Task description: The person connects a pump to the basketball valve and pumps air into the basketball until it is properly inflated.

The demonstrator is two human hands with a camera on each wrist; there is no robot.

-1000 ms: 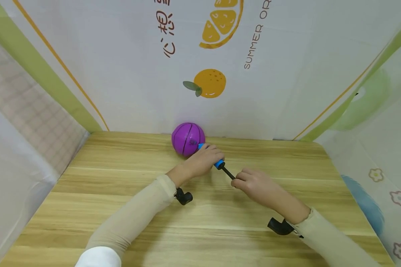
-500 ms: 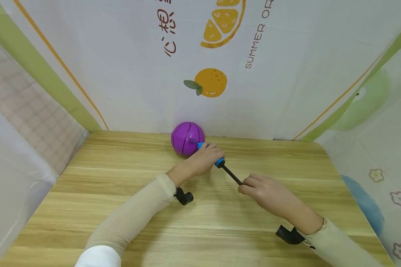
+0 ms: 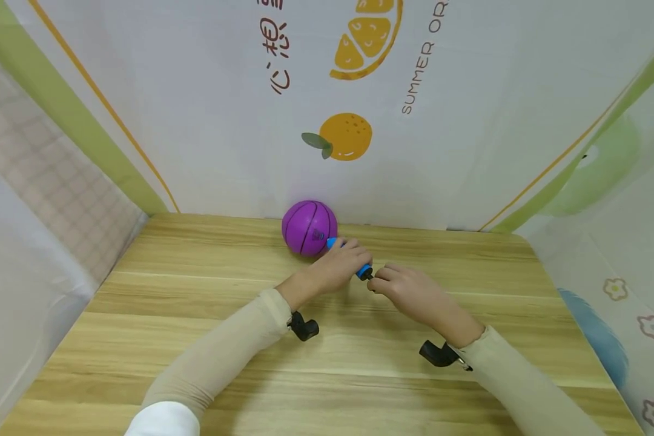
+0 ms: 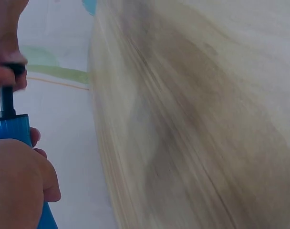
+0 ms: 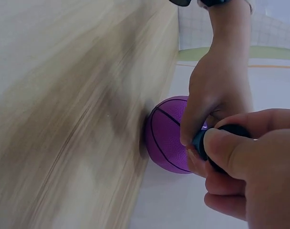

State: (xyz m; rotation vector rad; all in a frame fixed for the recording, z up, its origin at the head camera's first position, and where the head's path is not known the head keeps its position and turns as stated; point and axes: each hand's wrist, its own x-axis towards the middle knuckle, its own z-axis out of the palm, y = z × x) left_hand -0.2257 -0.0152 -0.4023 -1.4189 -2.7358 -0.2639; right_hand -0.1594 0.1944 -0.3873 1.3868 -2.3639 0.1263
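A purple ball (image 3: 308,228) with black lines, like a small basketball, rests at the back edge of the table. Against its right side sits the tip of a blue hand pump (image 3: 364,272). My left hand (image 3: 339,265) grips the pump's barrel, its fingers wrapped round it. With thumb and fingers my right hand (image 3: 411,295) holds the black handle (image 4: 15,68) at the pump's other end. Only a short length of the black rod (image 4: 7,101) shows between barrel and handle. The left hand hides where the pump meets the ball in the right wrist view.
The wooden table (image 3: 196,339) spreads out in front of and beside both arms. Behind it hangs a white cloth (image 3: 223,151) with orange prints, and the ball is close to it. Black cameras (image 3: 304,327) are strapped at both wrists.
My right hand first drew the handle out to the lower right, lengthening the visible rod, then pushed it back toward the barrel. The left hand keeps its grip; the ball turned slightly.
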